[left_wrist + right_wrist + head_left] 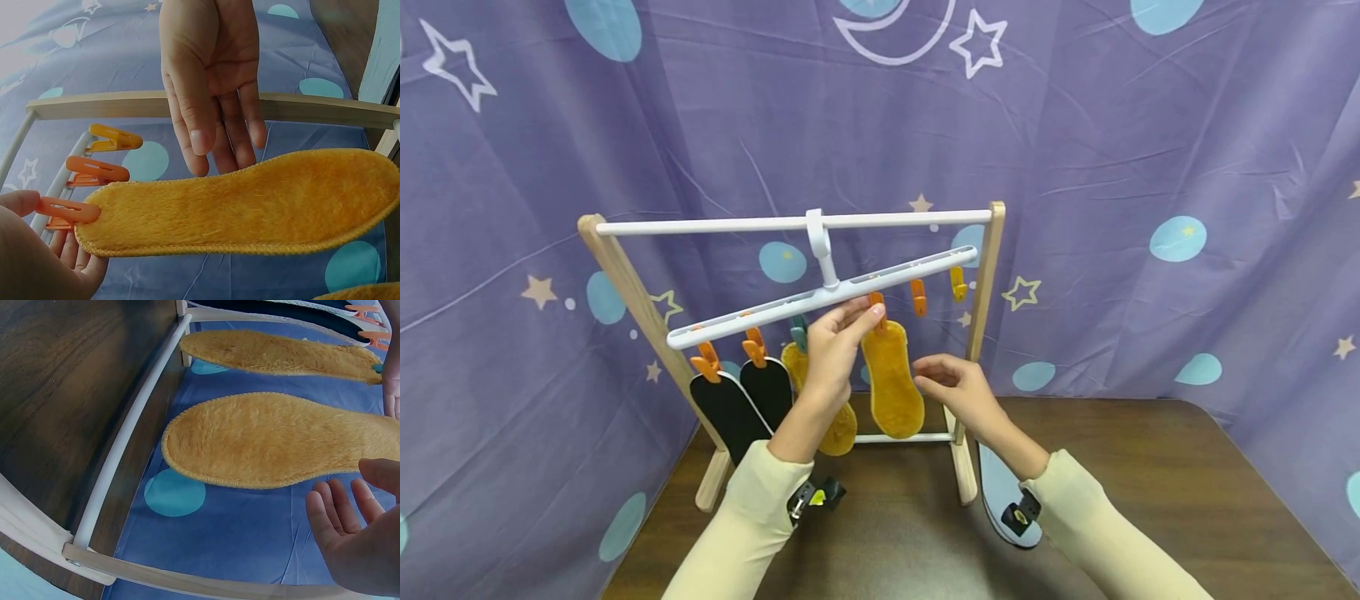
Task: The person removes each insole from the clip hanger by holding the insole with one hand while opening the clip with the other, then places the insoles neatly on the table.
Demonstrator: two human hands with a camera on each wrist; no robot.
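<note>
A fuzzy mustard-yellow insole (892, 379) hangs by one end from an orange clip (69, 210) on the white clip hanger (760, 315). My left hand (835, 350) pinches that clip, thumb at its handle and fingers behind. To the right of the insole, my right hand (962, 387) holds nothing; its fingers are relaxed, close to the insole's edge in the right wrist view. A second yellow insole (275, 353) hangs from a teal clip (799, 332), partly behind my left hand. Two black insoles (726, 412) hang from orange clips at the hanger's lower left end.
The hanger tilts, right end up, hooked on the white bar (700, 226) of a wooden rack (987, 283). An orange clip (919, 297) and a yellow clip (958, 283) hold nothing. Pale blue insoles (1000, 492) lie on the brown table (1120, 467), partly under my right wrist.
</note>
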